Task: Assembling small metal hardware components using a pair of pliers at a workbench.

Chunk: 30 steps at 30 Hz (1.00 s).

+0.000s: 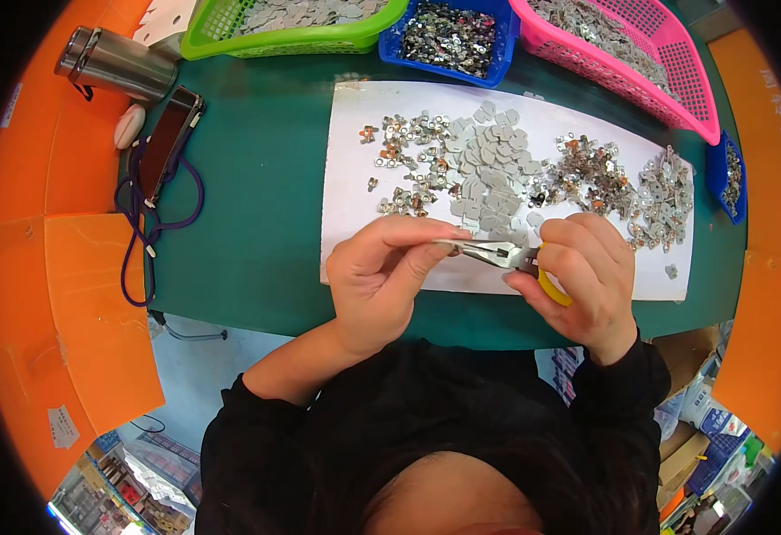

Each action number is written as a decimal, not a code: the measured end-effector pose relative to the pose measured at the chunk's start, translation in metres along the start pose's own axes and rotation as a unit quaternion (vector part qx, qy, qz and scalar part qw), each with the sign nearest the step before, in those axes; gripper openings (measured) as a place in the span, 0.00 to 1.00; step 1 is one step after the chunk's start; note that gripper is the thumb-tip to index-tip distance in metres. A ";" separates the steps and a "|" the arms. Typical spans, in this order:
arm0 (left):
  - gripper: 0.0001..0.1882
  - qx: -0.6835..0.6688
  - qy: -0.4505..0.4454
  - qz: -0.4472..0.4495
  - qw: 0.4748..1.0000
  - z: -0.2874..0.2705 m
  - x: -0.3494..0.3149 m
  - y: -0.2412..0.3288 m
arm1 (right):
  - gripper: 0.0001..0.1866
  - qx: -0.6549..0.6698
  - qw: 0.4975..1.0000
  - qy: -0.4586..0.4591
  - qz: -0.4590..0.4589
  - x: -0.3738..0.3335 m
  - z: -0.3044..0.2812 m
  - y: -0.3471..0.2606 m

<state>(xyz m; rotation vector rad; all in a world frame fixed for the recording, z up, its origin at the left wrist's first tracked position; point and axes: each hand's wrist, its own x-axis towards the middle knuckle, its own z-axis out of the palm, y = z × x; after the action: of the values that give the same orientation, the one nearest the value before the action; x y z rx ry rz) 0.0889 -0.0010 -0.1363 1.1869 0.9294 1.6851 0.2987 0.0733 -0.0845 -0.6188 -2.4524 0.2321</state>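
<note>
My right hand (591, 276) is wrapped round the yellow handles of a pair of pliers (502, 253), their metal jaws pointing left. Thumb and fingers of my left hand (368, 276) pinch something small at the jaw tips; the fingers mostly hide it, so its kind cannot be made out. Both hands are raised over the near edge of a white sheet (347, 169). Just beyond them lies a heap of flat grey metal plates (490, 165). Small shiny metal fittings (408, 143) are scattered to its left, with darker fittings (591, 174) and silvery pieces (662, 196) to its right.
Along the back of the green table (239, 196) stand a green basket (301, 43), a blue tray (387, 46) and a pink basket (698, 85), all holding metal parts. A smaller blue tray (742, 201) sits right. Leftward are a steel flask (127, 67) and a phone (163, 147) with a purple cord.
</note>
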 end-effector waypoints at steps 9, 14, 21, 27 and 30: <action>0.06 -0.060 0.058 -0.113 0.990 0.005 0.002 0.004 | 0.13 0.379 0.844 -0.114 0.361 0.003 -0.007 -0.014; 0.06 -0.046 0.085 -0.088 0.991 -0.001 0.004 0.004 | 0.13 0.289 0.888 -0.133 0.332 0.006 -0.020 -0.014; 0.06 -0.058 0.049 -0.060 0.995 0.000 0.001 0.005 | 0.20 0.537 0.683 -0.181 0.461 0.003 -0.005 -0.007; 0.05 0.048 -0.008 -0.046 0.998 -0.004 0.001 0.011 | 0.21 0.595 0.616 -0.185 0.482 -0.004 0.000 0.002; 0.05 0.075 -0.031 0.001 0.997 -0.006 0.002 0.009 | 0.20 0.633 0.555 -0.185 0.507 -0.005 0.003 0.004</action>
<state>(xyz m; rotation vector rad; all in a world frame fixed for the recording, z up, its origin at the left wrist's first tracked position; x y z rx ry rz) 0.0806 -0.0034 -0.1294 1.3331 1.0314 1.5938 0.3021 0.0742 -0.0911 -1.1644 -1.1646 2.4458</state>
